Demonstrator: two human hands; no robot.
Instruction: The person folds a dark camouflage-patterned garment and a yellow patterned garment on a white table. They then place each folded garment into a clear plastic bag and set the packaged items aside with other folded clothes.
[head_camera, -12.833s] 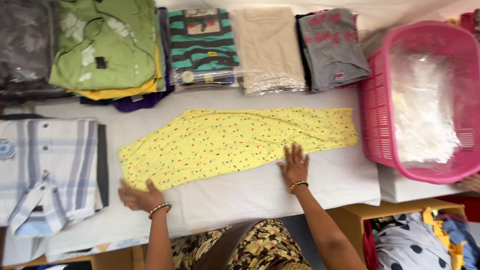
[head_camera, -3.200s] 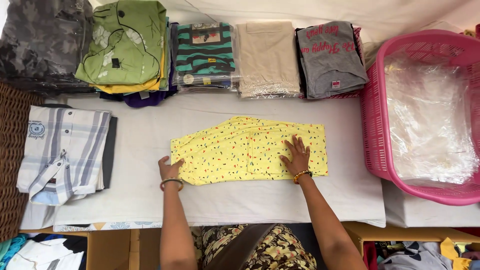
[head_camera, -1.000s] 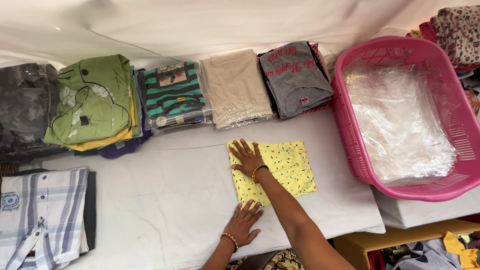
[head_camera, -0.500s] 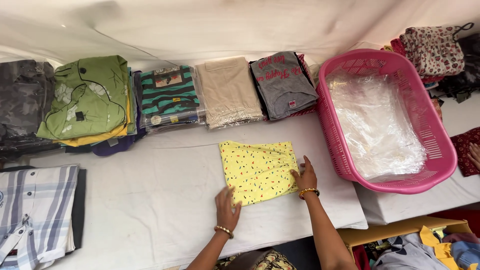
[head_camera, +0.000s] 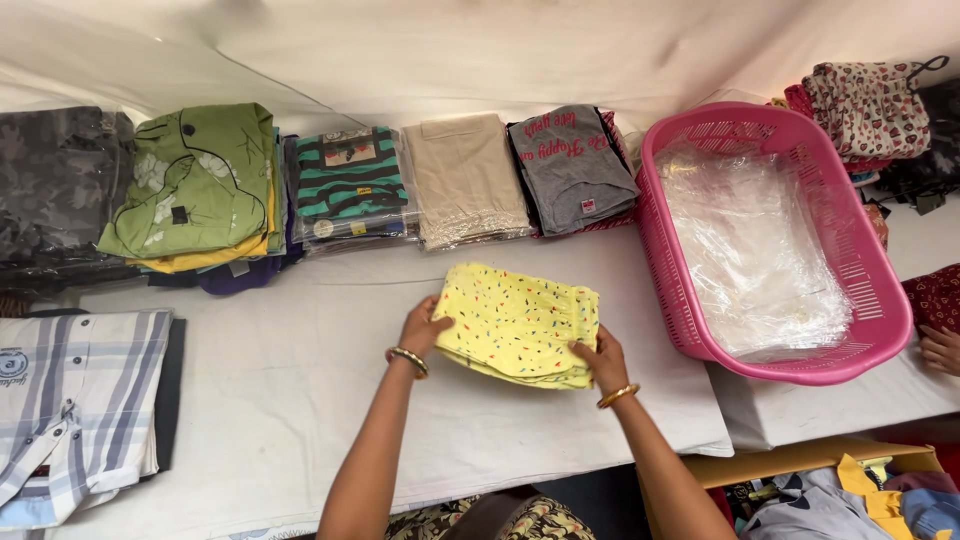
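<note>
Both hands grip the folded yellow garment (head_camera: 520, 325), left hand (head_camera: 423, 328) pinching its near edge, right hand (head_camera: 600, 360) apparently likewise, so loose layers between them could slip and unfold.

Bare white table (head_camera: 300, 390) left of the yellow garment (head_camera: 520, 322); pink basket (head_camera: 690, 330) close on its right.

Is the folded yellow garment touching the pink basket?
Apart. The head view shows a strip of white table between the folded yellow garment and the pink basket.
</note>
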